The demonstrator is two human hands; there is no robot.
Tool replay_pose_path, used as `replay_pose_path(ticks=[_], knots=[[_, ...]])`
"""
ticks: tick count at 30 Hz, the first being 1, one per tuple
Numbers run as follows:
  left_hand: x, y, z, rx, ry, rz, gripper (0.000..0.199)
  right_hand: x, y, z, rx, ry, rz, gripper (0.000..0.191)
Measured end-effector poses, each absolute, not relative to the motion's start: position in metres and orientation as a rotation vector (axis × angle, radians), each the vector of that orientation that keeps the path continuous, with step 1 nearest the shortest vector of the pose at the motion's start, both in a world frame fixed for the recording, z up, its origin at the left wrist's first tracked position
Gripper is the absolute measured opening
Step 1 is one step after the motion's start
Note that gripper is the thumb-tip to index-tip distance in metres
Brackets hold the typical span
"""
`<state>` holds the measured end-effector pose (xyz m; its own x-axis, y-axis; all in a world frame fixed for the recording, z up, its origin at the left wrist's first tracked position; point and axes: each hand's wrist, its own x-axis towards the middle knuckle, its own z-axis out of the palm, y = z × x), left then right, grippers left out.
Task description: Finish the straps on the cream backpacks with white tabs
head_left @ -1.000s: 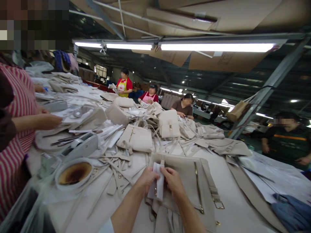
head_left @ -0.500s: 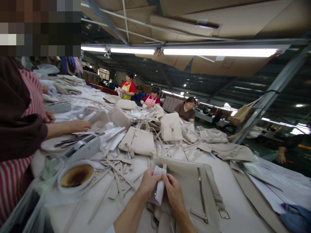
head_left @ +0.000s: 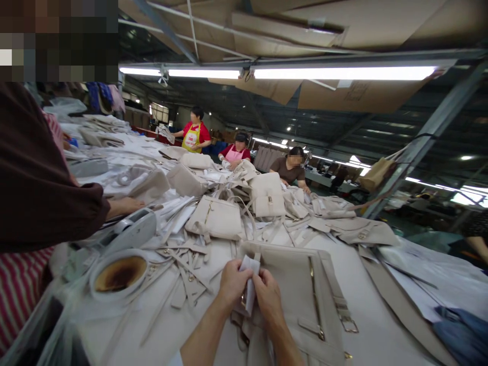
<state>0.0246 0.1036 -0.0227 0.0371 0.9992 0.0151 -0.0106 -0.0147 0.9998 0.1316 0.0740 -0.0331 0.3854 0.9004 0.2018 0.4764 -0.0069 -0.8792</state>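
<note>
– What's changed at left?
– A loose dark-brown sleeve [head_left: 57, 188] reaches farther right, clear of the work.
– Fingers?
– Left hand [head_left: 232, 285], right hand [head_left: 270, 300]: both clamp a folded white strip [head_left: 249, 264], near, over a beige bag's [head_left: 290, 274] left side

To my right, a bare strip of counter [head_left: 362, 325] runs between the big bag [head_left: 290, 274], buckle included, and the long beige strip [head_left: 396, 300]; a hand could pass flat there. Between my left hand [head_left: 233, 284] and my right hand [head_left: 269, 295], the white wrap [head_left: 249, 287] fills the gap. Left of my forearm the counter shows, but thin straps [head_left: 186, 277] cross it, and the bowl [head_left: 120, 299] stands beyond them. Ahead, the small bag [head_left: 215, 218] and heap [head_left: 232, 185] block the way. A co-worker's sleeve [head_left: 49, 188] closes the far left.
</note>
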Motion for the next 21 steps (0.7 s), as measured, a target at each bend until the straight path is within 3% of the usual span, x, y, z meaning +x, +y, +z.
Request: replay_pose_path(ticks=[12,21], knots=[[0.028,0.098,-0.017,1.106,1.066,1.164,0.006,0.118,0.06,-0.023,-1.72,-1.152,0.341,0.013],[0.014,0.099,-0.013,0.834,0.752,0.825,0.016,0.123,0.059,-0.018,-1.73,-1.169,0.357,0.025]])
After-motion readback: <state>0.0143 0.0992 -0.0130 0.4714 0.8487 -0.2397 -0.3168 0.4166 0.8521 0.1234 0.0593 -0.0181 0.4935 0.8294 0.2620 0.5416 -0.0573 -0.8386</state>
